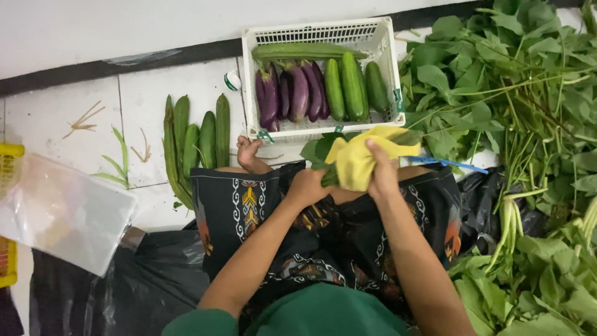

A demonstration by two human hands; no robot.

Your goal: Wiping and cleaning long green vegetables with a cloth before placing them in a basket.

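A: Head view, looking down at a lap. What do the hands hold?

B: The left hand is closed around a green vegetable, low at its end. The right hand grips a yellow cloth wrapped over that vegetable.

A: Where is it?

B: Above the knees, just in front of a white basket that holds purple eggplants and cucumbers.

A: Around them?

B: Ridged gourds lie on the floor tiles to the left, a heap of leafy greens to the right.
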